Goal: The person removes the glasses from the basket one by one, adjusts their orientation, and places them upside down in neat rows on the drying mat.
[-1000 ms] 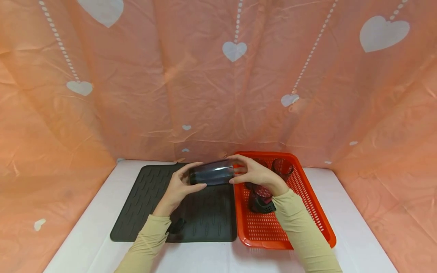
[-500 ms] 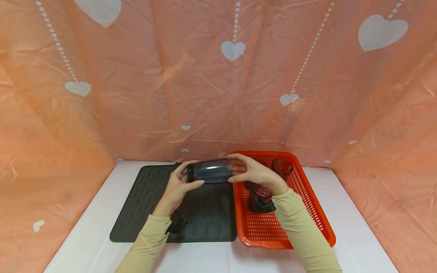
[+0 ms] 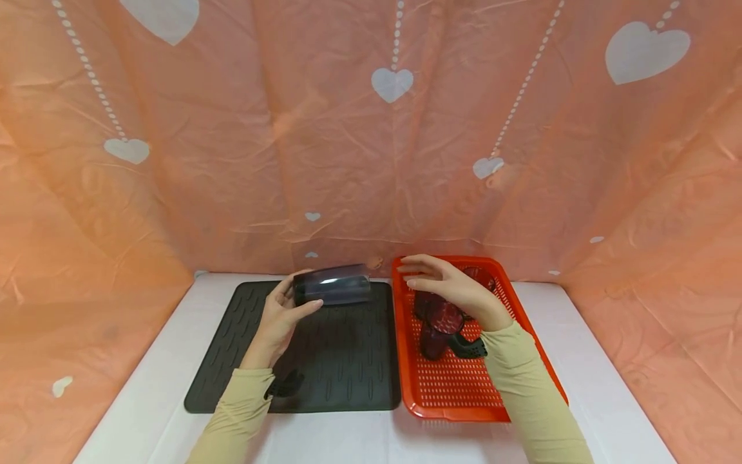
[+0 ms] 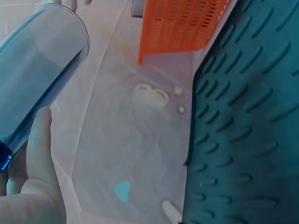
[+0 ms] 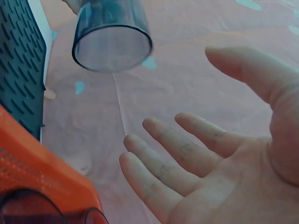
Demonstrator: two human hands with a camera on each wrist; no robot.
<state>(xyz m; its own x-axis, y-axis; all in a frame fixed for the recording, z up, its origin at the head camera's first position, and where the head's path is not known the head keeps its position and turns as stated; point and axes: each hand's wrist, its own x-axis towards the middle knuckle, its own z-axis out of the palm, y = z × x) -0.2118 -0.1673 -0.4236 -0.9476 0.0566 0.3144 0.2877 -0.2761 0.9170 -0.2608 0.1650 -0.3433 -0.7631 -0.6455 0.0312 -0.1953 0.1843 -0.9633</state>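
Note:
My left hand (image 3: 280, 316) grips a tall, dark see-through drinking glass (image 3: 333, 285) by its base, over the dark drying mat (image 3: 342, 361). The glass lies almost level, its open rim turned to the right. In the left wrist view the thumb lies along the side of the glass (image 4: 39, 60). My right hand (image 3: 455, 290) is apart from the glass, above the red basket, with fingers spread and nothing in them. The right wrist view shows its open palm (image 5: 210, 158), and the rim of the glass (image 5: 112, 46) beyond the fingertips.
The red perforated basket (image 3: 408, 380) stands against the mat's right side. Several dark reddish glasses (image 3: 445, 317) are inside it, partly hidden by the right hand and wrist. Both sit on a white table (image 3: 324, 438), with an orange heart-patterned curtain (image 3: 336, 148) behind.
The right hand has let go of the glass's rim end and drawn back right. The left hand has carried the glass leftward over the mat.

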